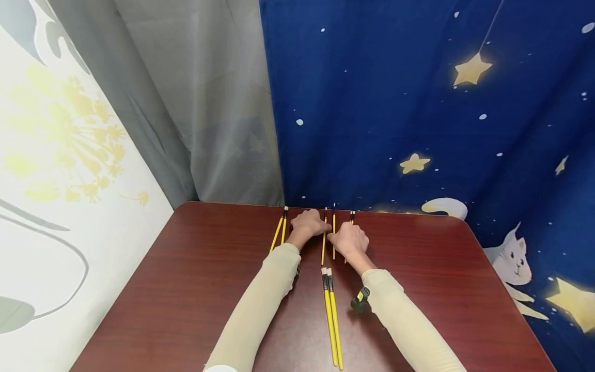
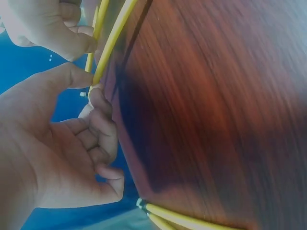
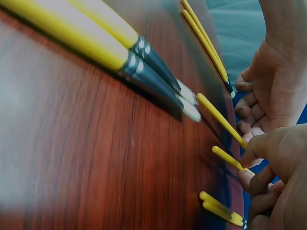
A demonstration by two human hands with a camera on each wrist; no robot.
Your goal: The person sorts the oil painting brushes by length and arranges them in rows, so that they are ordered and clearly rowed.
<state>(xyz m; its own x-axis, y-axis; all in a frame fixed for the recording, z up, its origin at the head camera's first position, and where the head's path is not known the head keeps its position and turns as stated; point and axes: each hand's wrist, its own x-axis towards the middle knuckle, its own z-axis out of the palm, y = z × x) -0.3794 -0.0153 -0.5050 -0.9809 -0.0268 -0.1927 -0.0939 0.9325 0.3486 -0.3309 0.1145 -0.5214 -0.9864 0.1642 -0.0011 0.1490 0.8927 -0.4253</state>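
Near the table's far edge, my left hand (image 1: 309,223) pinches a thin paintbrush with a yellow handle (image 1: 324,245) between thumb and finger. Just to its right, my right hand (image 1: 348,238) pinches a second yellow paintbrush (image 1: 333,240). Both brushes point their tips toward the curtain. In the right wrist view the left-hand brush (image 3: 218,117) and the right-hand brush (image 3: 225,155) appear side by side, a small gap apart. The hands partly cover their upper ends. The two hands are close together, the left wrist view showing the right hand (image 2: 48,24) beyond the left hand (image 2: 53,148).
A pair of larger yellow paintbrushes (image 1: 332,323) with white bristles lies nearer me. Another pair of brushes (image 1: 279,232) lies left of my left hand, partly behind the sleeve. A further pair (image 1: 352,216) lies partly under my right hand. Curtains hang behind the reddish-brown table (image 1: 195,289).
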